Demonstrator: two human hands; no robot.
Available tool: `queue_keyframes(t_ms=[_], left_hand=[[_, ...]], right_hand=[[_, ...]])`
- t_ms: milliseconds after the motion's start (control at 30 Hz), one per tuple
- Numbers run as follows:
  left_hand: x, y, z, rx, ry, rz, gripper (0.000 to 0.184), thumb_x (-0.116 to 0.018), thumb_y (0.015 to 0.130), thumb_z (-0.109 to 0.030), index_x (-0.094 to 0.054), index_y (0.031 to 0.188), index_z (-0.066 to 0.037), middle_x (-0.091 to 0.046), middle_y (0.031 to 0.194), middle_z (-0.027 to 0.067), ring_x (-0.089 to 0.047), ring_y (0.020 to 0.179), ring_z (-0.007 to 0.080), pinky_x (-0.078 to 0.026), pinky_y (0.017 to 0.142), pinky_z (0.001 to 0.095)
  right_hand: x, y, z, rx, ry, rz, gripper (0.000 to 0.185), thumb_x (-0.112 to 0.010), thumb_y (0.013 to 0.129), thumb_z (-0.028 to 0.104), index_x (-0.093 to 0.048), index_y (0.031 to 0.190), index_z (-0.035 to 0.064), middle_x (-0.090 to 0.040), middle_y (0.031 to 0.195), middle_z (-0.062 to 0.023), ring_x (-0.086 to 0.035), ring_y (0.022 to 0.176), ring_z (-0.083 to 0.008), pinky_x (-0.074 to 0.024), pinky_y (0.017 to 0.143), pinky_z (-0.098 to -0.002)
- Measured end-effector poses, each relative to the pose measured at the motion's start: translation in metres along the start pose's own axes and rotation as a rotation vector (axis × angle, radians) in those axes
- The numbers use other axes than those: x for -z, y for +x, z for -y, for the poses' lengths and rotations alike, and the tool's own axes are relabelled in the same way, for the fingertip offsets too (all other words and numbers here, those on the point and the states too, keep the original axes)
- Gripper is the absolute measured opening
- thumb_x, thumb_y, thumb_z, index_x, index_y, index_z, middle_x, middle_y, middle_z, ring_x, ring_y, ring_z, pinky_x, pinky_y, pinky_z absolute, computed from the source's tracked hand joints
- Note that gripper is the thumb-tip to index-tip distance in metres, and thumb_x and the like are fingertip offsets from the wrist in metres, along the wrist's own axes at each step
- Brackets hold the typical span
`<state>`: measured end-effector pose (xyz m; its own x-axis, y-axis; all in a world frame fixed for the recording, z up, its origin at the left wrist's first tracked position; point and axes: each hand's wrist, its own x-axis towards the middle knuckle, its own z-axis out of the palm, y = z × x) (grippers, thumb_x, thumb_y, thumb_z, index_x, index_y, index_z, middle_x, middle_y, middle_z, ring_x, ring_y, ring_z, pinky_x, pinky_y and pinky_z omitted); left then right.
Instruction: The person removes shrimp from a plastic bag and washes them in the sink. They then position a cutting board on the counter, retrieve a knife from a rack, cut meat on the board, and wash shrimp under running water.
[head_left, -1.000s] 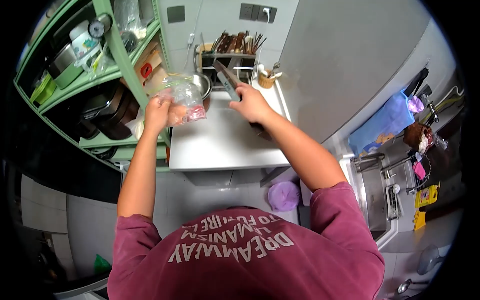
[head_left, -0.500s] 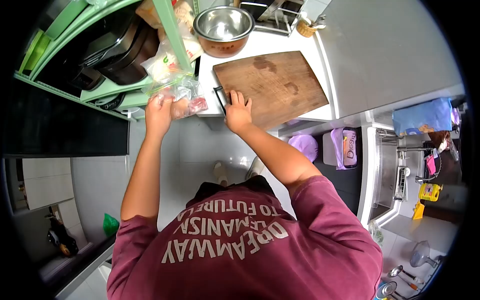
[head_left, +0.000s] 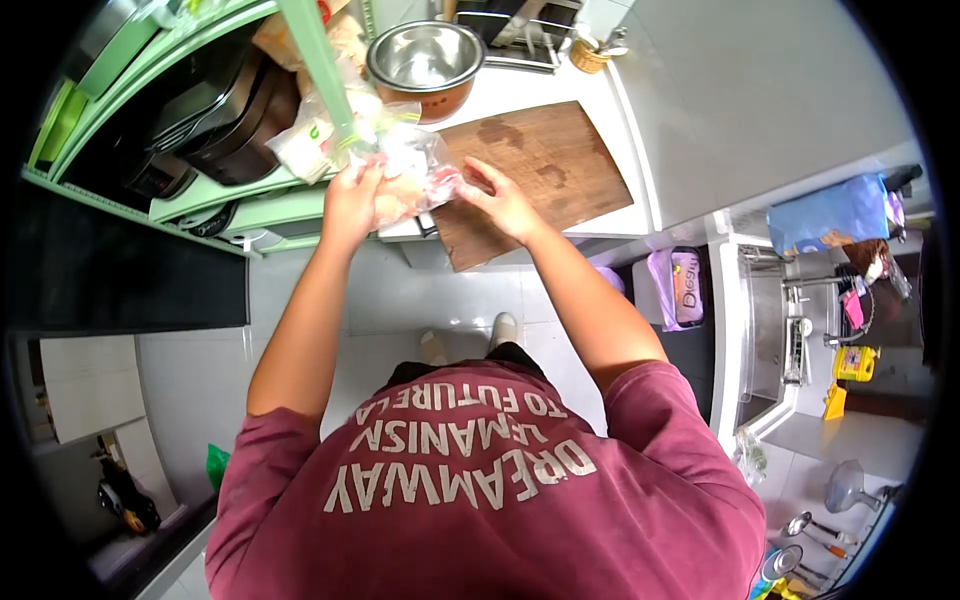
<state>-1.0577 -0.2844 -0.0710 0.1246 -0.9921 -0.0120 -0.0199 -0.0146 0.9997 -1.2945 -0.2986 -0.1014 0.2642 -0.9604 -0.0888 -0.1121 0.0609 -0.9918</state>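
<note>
One clear bag (head_left: 418,162) up, one wooden board (head_left: 560,165) down

Pinched in the closed fingers of the left hand (head_left: 350,205), over the front edge of the white counter (head_left: 520,88), near the board's left end: the bag, with pinkish pieces, apparently raw meat (head_left: 398,203), inside. At its right end: the right hand (head_left: 503,207), fingers parted and bent, grip or mere touch unclear. Apparently done: board laid out. Not yet: meat out of plastic.

One head-worn view, forward and steeply down
From above the person's shirt (head_left: 480,550), the camera looks past both forearms to the left hand (head_left: 350,208) and right hand (head_left: 508,212), fairly near; its wide, bowed field, black at the corners, takes in the cutting board (head_left: 565,160) at upper centre, the green shelf (head_left: 238,205) at left, the sink (head_left: 768,330) at right and floor (head_left: 385,295) between.
</note>
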Motion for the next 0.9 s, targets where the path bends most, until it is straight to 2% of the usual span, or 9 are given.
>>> queue_keyframes(t_ms=[67,100,200,233,367,533,667,700,900], left_hand=[[-0.037,0.01,0.0,0.055,-0.164,0.07,0.022,-0.052,0.096,-0.018,-0.062,0.1,0.001,-0.064,0.091,0.0057,-0.059,0.08,0.0126,-0.048,0.073,0.0266],[-0.058,0.015,0.0,0.07,-0.254,0.107,0.021,-0.051,0.096,-0.018,-0.062,0.098,0.0,-0.064,0.091,0.0053,-0.059,0.08,0.0128,-0.048,0.072,0.0267],[-0.102,0.028,0.005,0.243,-0.353,0.233,0.024,-0.048,0.099,-0.023,-0.057,0.11,-0.004,-0.063,0.107,0.0076,-0.061,0.099,0.0196,-0.051,0.084,0.0351],[-0.117,0.031,0.011,0.272,-0.382,0.256,0.025,-0.047,0.099,-0.023,-0.056,0.113,-0.005,-0.062,0.11,0.0083,-0.061,0.101,0.0206,-0.051,0.084,0.0358],[-0.171,0.037,0.029,0.365,-0.461,0.269,0.032,-0.044,0.1,-0.026,-0.049,0.126,-0.007,-0.055,0.124,0.0098,-0.056,0.111,0.0224,-0.048,0.089,0.0372],[-0.205,0.048,0.047,0.532,-0.387,0.337,0.036,-0.043,0.1,-0.026,-0.046,0.13,-0.006,-0.053,0.128,0.0093,-0.054,0.114,0.0216,-0.046,0.093,0.0348],[-0.224,0.035,0.064,0.544,-0.044,0.315,0.028,-0.051,0.097,-0.025,-0.062,0.11,-0.003,-0.067,0.099,0.0062,-0.062,0.089,0.0126,-0.047,0.076,0.0236],[-0.229,0.031,0.06,0.496,-0.078,0.257,0.025,-0.054,0.096,-0.024,-0.065,0.098,-0.002,-0.066,0.085,0.0028,-0.058,0.074,0.0083,-0.045,0.068,0.0216],[-0.229,0.038,0.053,0.385,-0.104,0.177,0.022,-0.054,0.096,-0.023,-0.062,0.085,-0.006,-0.06,0.075,-0.0008,-0.052,0.069,0.007,-0.04,0.064,0.0215]], right_hand=[[0.027,-0.012,0.012,0.07,-0.168,-0.041,0.066,-0.069,0.086,0.025,-0.039,0.137,-0.0038,-0.048,0.134,-0.0211,-0.049,0.122,-0.0236,-0.0399,0.101,-0.0311],[0.043,-0.011,0.008,0.061,-0.151,-0.077,0.06,-0.069,0.086,0.024,-0.043,0.135,-0.0007,-0.054,0.128,-0.0161,-0.053,0.116,-0.0196,-0.0431,0.097,-0.0308],[0.09,-0.018,-0.003,-0.223,0.364,-0.045,0.053,-0.069,0.086,0.022,-0.047,0.131,0.0049,-0.06,0.119,-0.0096,-0.057,0.109,-0.0143,-0.0478,0.091,-0.0304],[0.102,-0.015,-0.012,-0.228,0.514,-0.04,0.043,-0.068,0.086,0.019,-0.051,0.125,0.0094,-0.064,0.11,-0.0042,-0.06,0.1,-0.0111,-0.0524,0.082,-0.0298],[0.146,-0.011,-0.029,-0.265,0.549,-0.113,0.031,-0.064,0.089,0.017,-0.053,0.117,0.0093,-0.064,0.107,-0.0042,-0.064,0.095,-0.0153,-0.0561,0.074,-0.0311],[0.193,0.003,-0.059,-0.213,0.661,-0.127,0.028,-0.058,0.093,0.013,-0.052,0.119,0.0082,-0.063,0.11,-0.0057,-0.063,0.096,-0.0163,-0.0552,0.078,-0.0332],[0.202,0.016,-0.054,-0.146,0.765,-0.12,0.025,-0.054,0.095,0.013,-0.051,0.119,0.0073,-0.063,0.111,-0.0054,-0.063,0.097,-0.0169,-0.0534,0.083,-0.0351],[0.204,0.021,-0.054,-0.142,0.77,-0.108,0.025,-0.054,0.095,0.013,-0.051,0.119,0.0071,-0.062,0.112,-0.0056,-0.063,0.098,-0.0169,-0.0534,0.082,-0.0351],[0.201,0.035,-0.048,-0.133,0.804,-0.111,0.024,-0.055,0.094,0.012,-0.051,0.118,0.007,-0.062,0.112,-0.0054,-0.062,0.099,-0.0164,-0.0541,0.081,-0.0362]])
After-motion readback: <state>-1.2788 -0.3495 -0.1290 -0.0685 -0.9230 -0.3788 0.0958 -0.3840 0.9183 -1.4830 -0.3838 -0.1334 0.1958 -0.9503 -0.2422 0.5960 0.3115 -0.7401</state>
